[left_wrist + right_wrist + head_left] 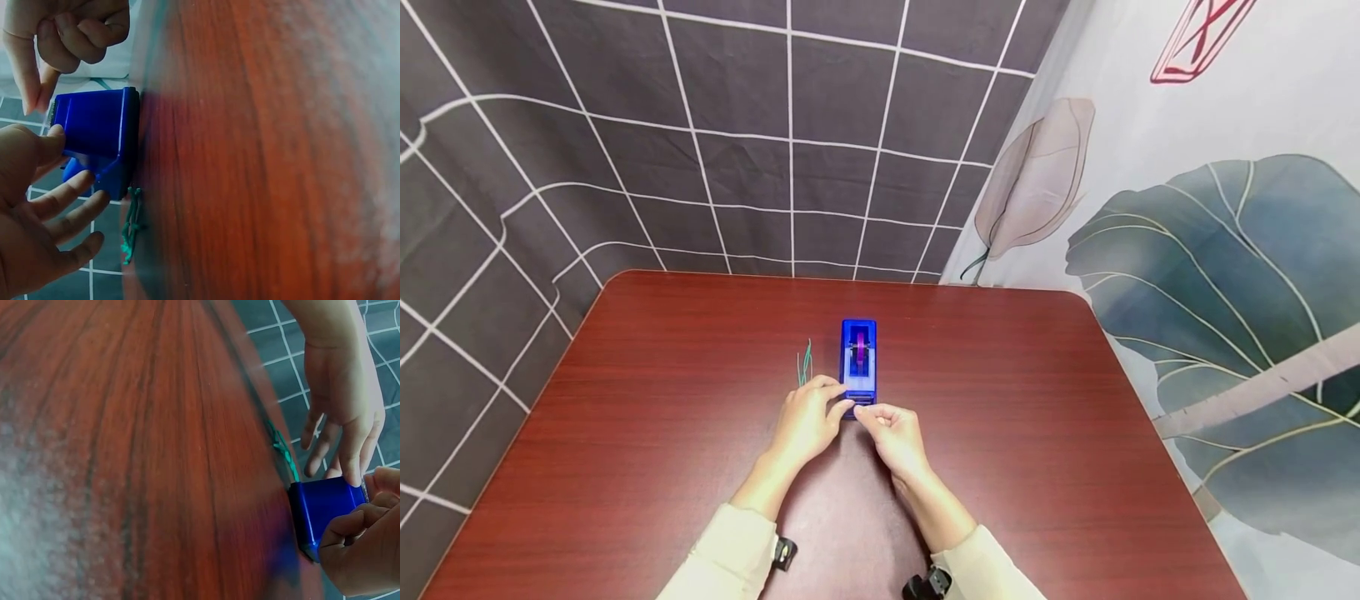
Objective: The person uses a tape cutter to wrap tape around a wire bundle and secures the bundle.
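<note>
A blue tape dispenser [868, 385] with a purple roll [861, 348] stands on the table, its cutter end toward me. My left hand [806, 422] rests on its left front part. In the left wrist view, the left thumb [52, 142] touches the dispenser near its serrated edge, and the other fingers spread loosely along its side. My right hand [897, 440] is at the cutter end, its thumb and forefinger tips pinched together. Those tips sit right by the serrated edge, where the tape comes off; the clear tape itself is too faint to make out.
Thin green cords [806, 365] lie on the table just left of the dispenser. The reddish-brown wooden table [1000, 400] has a rounded far edge. Behind it hangs a dark grey cloth [730, 167] with white grid lines, and at the right a leaf-patterned curtain [1210, 250].
</note>
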Motion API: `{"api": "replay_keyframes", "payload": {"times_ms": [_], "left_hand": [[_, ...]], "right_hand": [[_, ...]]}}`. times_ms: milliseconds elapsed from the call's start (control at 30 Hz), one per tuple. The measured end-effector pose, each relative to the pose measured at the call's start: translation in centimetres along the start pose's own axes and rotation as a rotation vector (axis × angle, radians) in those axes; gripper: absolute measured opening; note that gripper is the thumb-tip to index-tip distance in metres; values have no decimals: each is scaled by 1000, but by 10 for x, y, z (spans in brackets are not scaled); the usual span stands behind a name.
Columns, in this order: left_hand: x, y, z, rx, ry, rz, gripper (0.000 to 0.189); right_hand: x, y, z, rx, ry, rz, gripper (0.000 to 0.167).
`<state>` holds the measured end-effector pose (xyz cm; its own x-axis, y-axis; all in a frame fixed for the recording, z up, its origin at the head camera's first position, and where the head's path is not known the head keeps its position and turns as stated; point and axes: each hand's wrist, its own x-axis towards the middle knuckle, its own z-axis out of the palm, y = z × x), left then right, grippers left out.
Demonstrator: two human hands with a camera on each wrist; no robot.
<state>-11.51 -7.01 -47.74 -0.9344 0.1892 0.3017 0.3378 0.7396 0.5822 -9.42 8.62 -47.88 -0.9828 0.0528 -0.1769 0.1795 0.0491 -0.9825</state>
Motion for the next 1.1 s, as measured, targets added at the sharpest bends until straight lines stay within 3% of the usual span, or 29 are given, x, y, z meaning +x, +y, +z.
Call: {"api": "replay_keyframes", "payload": {"times_ms": [500,1100], "left_hand": [[-2,2,-2,2,-13,-20,24],[-1,0,-1,-11,1,-22,26]], "right_hand": [[-10,-1,1,38,-7,62,31],[-21,-1,4,32,-10,60,30]]}}
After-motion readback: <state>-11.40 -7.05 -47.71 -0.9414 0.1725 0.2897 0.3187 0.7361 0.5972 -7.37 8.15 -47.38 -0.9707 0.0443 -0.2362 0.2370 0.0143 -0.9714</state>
